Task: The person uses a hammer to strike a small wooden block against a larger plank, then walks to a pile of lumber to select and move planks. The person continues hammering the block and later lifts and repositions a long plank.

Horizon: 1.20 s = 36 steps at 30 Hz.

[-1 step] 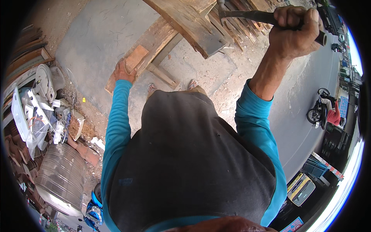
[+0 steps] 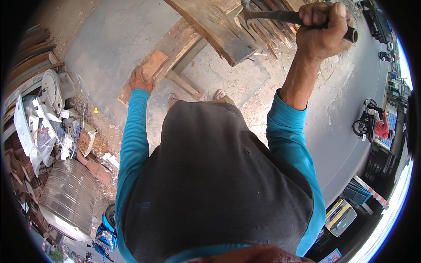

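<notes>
Raised at the upper right, my right hand [image 2: 323,31] is closed around the dark tubular handle of a hammer [image 2: 276,16]. The hammer's head lies near the top edge, far to the left of the hand. Lower and to the left, my left hand [image 2: 141,80] grips the near end of a small reddish-brown wooden block [image 2: 154,63]. This block lies flat on a long wooden plank [image 2: 172,45]; some of my fingers are hidden. Beyond the plank a thick, rough timber beam [image 2: 215,30] slants across it.
Stacked wood strips [image 2: 272,33] lie behind the beam. Scrap and white plastic parts [image 2: 37,122] and a ribbed metal tank [image 2: 70,195] stand at the left. A blue motorbike [image 2: 105,234] is at the lower left. On the road at the right, a person rides a motorcycle [image 2: 366,122].
My right hand and the hammer have shifted slightly left and up. My left hand stays on the block. The motorcycle on the road appears slightly farther right.
</notes>
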Each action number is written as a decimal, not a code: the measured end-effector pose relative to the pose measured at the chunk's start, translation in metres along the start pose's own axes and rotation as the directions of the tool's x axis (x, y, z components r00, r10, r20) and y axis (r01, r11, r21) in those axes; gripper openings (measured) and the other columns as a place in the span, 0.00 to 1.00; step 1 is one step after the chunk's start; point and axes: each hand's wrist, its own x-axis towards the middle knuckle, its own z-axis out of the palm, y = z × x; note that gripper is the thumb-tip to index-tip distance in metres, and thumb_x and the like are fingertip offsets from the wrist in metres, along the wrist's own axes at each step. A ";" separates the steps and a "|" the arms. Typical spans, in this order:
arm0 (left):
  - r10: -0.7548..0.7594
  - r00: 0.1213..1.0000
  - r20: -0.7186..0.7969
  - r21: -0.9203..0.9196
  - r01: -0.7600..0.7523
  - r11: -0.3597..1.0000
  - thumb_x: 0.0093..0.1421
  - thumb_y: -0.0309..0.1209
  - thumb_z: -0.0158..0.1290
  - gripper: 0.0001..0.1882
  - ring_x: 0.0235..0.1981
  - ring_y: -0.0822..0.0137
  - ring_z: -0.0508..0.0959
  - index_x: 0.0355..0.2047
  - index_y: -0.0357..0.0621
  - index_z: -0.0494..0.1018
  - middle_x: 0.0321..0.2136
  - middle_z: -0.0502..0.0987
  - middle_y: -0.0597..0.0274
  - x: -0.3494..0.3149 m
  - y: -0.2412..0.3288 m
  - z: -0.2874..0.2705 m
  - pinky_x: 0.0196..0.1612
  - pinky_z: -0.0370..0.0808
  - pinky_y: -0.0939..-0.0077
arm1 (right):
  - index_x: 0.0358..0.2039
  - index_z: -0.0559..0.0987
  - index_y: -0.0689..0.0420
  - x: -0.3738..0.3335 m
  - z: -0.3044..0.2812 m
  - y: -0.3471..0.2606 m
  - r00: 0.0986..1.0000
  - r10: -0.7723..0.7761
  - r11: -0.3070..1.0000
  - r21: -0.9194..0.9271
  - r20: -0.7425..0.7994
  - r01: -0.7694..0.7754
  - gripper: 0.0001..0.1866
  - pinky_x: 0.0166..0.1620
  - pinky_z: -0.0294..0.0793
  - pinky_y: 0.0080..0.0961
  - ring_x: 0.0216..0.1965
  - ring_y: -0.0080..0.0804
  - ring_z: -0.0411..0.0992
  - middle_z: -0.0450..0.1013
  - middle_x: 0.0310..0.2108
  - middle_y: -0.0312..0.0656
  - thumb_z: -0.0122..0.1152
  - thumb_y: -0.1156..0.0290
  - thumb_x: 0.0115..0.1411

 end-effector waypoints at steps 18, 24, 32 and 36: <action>-0.251 0.967 0.042 0.023 0.250 0.968 0.49 0.50 0.68 0.48 0.62 0.47 0.68 0.66 0.54 0.57 0.61 0.67 0.46 -0.009 0.002 0.021 0.64 0.66 0.60 | 0.27 0.71 0.63 -0.092 -0.141 0.000 0.911 0.238 0.905 0.264 0.337 -0.334 0.21 0.23 0.62 0.31 0.17 0.32 0.63 0.64 0.17 0.41 0.51 0.56 0.68; -0.178 0.978 -0.109 0.156 0.194 0.968 0.50 0.51 0.66 0.45 0.67 0.48 0.59 0.65 0.58 0.59 0.65 0.62 0.52 0.017 -0.015 0.032 0.66 0.59 0.49 | 0.19 0.65 0.59 -0.031 -0.072 0.033 0.868 0.345 0.906 0.117 0.358 -0.408 0.23 0.17 0.58 0.21 0.12 0.20 0.58 0.57 0.10 0.35 0.45 0.61 0.71; -0.154 0.977 -0.149 0.077 0.167 0.983 0.51 0.50 0.65 0.42 0.65 0.46 0.61 0.63 0.56 0.60 0.62 0.64 0.51 -0.011 -0.004 0.037 0.65 0.56 0.46 | 0.17 0.67 0.59 -0.001 -0.010 0.055 0.824 0.464 0.881 -0.075 0.326 -0.466 0.20 0.16 0.58 0.22 0.11 0.21 0.61 0.61 0.10 0.36 0.52 0.66 0.67; -0.116 0.978 -0.171 0.072 0.130 0.989 0.51 0.48 0.66 0.42 0.64 0.45 0.61 0.63 0.55 0.60 0.61 0.64 0.50 -0.024 -0.004 0.050 0.65 0.57 0.48 | 0.22 0.67 0.60 -0.056 -0.055 0.006 0.869 0.312 0.927 0.080 0.384 -0.367 0.18 0.16 0.63 0.25 0.13 0.22 0.59 0.60 0.12 0.36 0.45 0.67 0.69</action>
